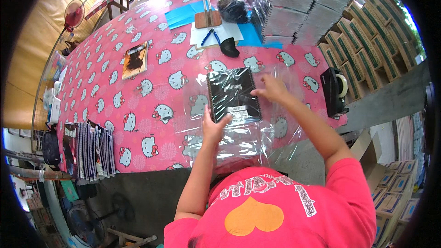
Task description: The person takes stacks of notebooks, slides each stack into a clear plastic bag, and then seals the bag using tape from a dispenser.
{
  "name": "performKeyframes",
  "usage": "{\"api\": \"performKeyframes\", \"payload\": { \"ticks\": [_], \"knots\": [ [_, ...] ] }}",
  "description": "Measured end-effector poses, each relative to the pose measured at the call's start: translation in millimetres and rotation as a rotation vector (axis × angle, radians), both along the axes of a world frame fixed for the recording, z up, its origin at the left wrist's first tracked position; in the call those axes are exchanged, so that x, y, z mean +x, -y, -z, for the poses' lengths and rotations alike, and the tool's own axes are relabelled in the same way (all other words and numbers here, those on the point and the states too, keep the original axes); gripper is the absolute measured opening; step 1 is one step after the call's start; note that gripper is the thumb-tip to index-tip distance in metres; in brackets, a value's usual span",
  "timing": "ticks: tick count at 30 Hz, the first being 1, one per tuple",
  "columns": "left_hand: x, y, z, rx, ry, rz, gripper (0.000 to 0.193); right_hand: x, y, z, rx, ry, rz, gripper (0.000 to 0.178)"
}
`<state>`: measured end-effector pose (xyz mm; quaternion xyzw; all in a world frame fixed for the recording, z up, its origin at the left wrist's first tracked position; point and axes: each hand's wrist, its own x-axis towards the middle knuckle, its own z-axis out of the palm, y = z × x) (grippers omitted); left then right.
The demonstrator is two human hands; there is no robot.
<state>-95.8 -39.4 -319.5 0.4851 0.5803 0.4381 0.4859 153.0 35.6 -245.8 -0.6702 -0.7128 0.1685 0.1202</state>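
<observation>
A black spiral notebook in a clear plastic sleeve lies on the pink table, long axis pointing away. The left hand presses flat on its near edge; the right hand, fingers spread, touches its right edge.

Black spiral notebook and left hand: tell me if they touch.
Touching. The head view shows the left hand resting on the lower edge of the black spiral notebook, through the clear plastic bag.

Pink cat-print table carries notebooks, tape dispenser.
</observation>
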Motion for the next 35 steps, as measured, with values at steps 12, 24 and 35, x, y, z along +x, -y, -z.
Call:
{"api": "performKeyframes", "payload": {
  "ticks": [12, 24, 35],
  "knots": [
    [30, -9, -193, 0.496, -0.248, 0.473, 0.074, 47, 82, -158, 0.678, -0.248, -0.140, 0.089],
    [58, -3, -249, 1.040, -0.229, 0.016, 0.052, 95, -48, -328, 1.474, 0.160, -0.090, 0.070],
    [45, 46, -18, 0.357, -1.108, 0.355, 0.080, 127, -179, -237, 0.777, 0.527, 0.008, 0.063]
  ]
}}
